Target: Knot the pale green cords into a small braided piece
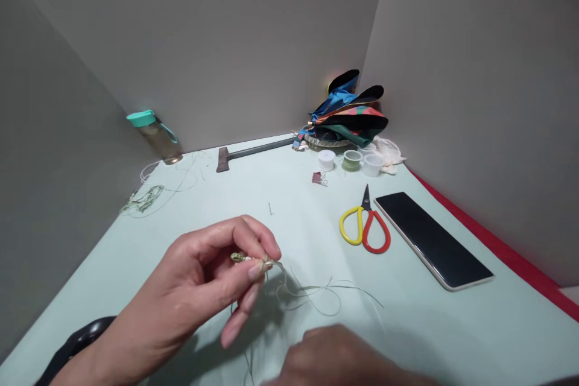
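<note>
At six o'clock, the left hand (190,283) pinches a knotted cord (242,258); a slack pinch could drop it, and the right hand (337,359), fingers hidden, might snag its strands (312,295).

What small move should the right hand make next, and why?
Probably the right hand should gather the loose thin cords, I think. They trail free below the small knotted cord piece, which the left hand pinches between its fingertips, and the right hand is already close to them.
</note>
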A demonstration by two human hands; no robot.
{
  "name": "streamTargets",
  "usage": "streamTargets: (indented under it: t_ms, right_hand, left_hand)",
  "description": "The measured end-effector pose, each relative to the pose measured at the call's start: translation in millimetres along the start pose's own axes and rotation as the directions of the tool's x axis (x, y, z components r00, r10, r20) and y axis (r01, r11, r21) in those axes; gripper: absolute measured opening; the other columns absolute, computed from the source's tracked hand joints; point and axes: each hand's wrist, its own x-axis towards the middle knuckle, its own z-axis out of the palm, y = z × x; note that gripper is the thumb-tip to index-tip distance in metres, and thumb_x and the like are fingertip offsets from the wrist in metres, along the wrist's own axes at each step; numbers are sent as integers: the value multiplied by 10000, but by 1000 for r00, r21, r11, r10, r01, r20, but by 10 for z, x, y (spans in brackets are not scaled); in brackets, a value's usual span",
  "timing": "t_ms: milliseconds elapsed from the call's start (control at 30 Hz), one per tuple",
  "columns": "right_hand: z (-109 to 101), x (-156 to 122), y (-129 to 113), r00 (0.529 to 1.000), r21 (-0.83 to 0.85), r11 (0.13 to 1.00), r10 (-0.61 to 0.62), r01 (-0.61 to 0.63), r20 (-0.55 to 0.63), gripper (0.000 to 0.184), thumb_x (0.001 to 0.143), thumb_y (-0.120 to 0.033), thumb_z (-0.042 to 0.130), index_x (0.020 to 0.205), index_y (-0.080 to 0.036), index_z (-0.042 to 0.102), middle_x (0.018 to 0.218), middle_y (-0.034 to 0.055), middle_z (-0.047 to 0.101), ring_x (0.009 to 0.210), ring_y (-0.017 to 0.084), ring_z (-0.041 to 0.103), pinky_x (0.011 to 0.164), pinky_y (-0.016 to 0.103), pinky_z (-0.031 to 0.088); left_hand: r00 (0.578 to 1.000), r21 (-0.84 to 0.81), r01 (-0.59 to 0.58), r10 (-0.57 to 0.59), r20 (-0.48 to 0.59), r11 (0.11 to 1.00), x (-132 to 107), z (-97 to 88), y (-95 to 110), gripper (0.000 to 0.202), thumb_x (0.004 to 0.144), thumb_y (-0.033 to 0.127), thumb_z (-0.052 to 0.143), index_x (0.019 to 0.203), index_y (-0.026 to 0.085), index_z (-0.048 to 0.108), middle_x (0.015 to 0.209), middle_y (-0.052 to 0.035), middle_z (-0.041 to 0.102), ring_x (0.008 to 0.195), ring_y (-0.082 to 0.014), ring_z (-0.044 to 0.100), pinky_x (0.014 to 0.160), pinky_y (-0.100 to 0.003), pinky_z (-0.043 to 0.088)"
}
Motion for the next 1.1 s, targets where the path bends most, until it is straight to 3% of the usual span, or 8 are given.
streamTargets:
  t_ms: [67, 133, 267, 400, 567, 700, 900, 1100]
  right_hand:
    - [-317, 13, -225, 987, -6, 997, 71, -73, -141, 143, 994, -328, 666, 1133, -296, 669, 879, -32, 707, 804, 155, 661, 827, 263, 514]
    - [-594, 94, -436, 875, 71, 943, 330, -326, -356, 263, 933, -343, 733, 1189, -336, 676, 1152, 0, 722, 1099, 217, 646, 979, 329, 482]
    - [-847, 372, -547, 853, 310, 829, 514, -466, -92, 299, 916, -408, 739, 1198, -327, 685, 1281, -10, 684, 1227, 235, 592, 1025, 352, 448]
    - [-937, 519, -415, 859, 393, 772, 500, -500, 112, 209, 966, -426, 717, 882, -249, 645, 822, -59, 623, 780, 135, 575, 697, 258, 443]
    - [-1266, 370, -640, 945, -93, 943, 310, -320, -102, 309, 1073, -359, 592, 783, -253, 592, 694, -52, 542, 620, 113, 479, 574, 253, 384]
    - [-1421, 286, -665, 967, -378, 912, 64, -157, -247, 216, 1053, -332, 601, 851, -267, 642, 632, -38, 526, 521, 110, 456, 464, 260, 360]
    - [-1288, 385, -42, 987, -479, 865, 105, -152, -123, 259, 1022, -112, 521, 810, -216, 630, 743, -14, 627, 638, 121, 575, 594, 269, 437]
    - [-1020, 374, -79, 943, -625, 760, -48, -179, -329, 232, 966, -76, 499, 1006, -227, 670, 1028, 72, 714, 877, 217, 681, 710, 334, 520]
  left_hand:
    - [999, -15, 6, -5, 34, 1000, -1, 0, -20, 202, 1022, 380, 711, 882, 234, 702, 1068, 24, 659, 427, 41, 475, 459, -149, 376]
    - [998, -15, 15, -14, 60, 1000, 16, -6, -34, 189, 1030, 385, 691, 899, 251, 713, 1082, 14, 647, 436, 28, 404, 409, -149, 304]
    - [1000, 47, 4, -5, 20, 999, 82, -30, -55, 190, 1017, 391, 713, 894, 248, 740, 1031, 8, 637, 553, -28, 418, 459, -152, 335]
    - [1000, 80, 12, -12, 2, 997, 164, -80, -70, 243, 1010, 428, 716, 861, 238, 741, 974, -9, 641, 715, -98, 537, 550, -165, 400]
    - [996, 89, 86, -84, -21, 992, 261, -170, -64, 261, 986, 422, 743, 832, 212, 729, 934, -6, 652, 548, -52, 353, 466, -178, 320]
    - [989, 71, 132, -127, -73, 989, 329, -196, -85, 288, 895, 467, 802, 847, 186, 761, 843, -46, 672, 534, -86, 407, 451, -213, 373]
    - [972, 32, 210, -205, -117, 977, 383, -167, -141, 315, 850, 499, 814, 864, 186, 775, 782, -43, 673, 523, -98, 435, 461, -227, 421]
    - [952, -22, 284, -285, -113, 958, 441, -124, -175, 278, 863, 442, 820, 807, 176, 763, 820, -39, 680, 470, -50, 335, 396, -202, 291]
